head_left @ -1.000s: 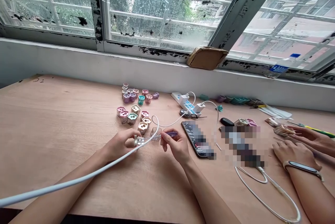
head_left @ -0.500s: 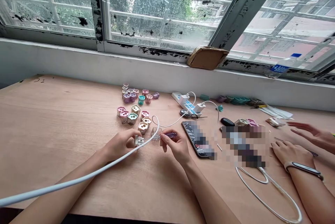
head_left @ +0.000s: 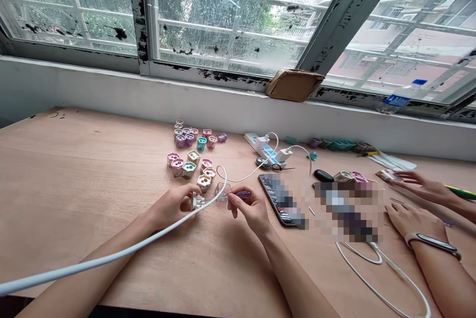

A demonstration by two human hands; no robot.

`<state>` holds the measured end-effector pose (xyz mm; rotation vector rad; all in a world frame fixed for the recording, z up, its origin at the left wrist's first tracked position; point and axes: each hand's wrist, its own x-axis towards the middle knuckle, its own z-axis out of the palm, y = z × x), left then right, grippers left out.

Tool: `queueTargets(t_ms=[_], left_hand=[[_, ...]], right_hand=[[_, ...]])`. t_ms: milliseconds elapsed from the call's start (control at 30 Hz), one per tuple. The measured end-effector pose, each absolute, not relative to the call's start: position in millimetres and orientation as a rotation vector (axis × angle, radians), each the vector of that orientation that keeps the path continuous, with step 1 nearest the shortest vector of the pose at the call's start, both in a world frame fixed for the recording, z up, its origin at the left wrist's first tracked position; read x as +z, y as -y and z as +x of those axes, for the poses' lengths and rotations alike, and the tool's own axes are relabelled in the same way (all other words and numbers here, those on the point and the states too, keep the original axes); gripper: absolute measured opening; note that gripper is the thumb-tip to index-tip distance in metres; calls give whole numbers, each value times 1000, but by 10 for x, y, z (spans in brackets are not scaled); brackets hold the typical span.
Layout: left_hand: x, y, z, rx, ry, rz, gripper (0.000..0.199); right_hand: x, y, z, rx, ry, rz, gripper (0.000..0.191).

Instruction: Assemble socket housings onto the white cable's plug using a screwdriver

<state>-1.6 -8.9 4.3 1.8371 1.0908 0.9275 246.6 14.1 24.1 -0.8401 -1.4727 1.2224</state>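
Note:
My left hand pinches a pale pencil sharpener head on its side, its pronged underside facing right. My right hand grips a screwdriver by its purple handle. The thin shaft points left to the sharpener head; I cannot make out whether the tip touches it. Behind the shaft stands a small clear box, partly hidden by the white cable crossing in front. Beyond my hands, several sharpeners with pink, cream and green tops stand on the table.
More sharpeners stand near the wall. A power strip with chargers lies at the back, a phone right of my hand. Another person's hands are at the right, one on a small clear-wrapped item. A bottle lies on the sill.
My hands keep almost the same place, and the screwdriver shaft now lines up with the sharpener head. At the right, the other person's far hand has moved left onto the small item.

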Motion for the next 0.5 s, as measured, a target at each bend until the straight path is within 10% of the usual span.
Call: queueTargets(t_ms=[500], left_hand=[[197, 91, -20, 543, -1224, 2254, 33]], right_hand=[[297, -160, 2513, 876, 1914, -1054, 35]])
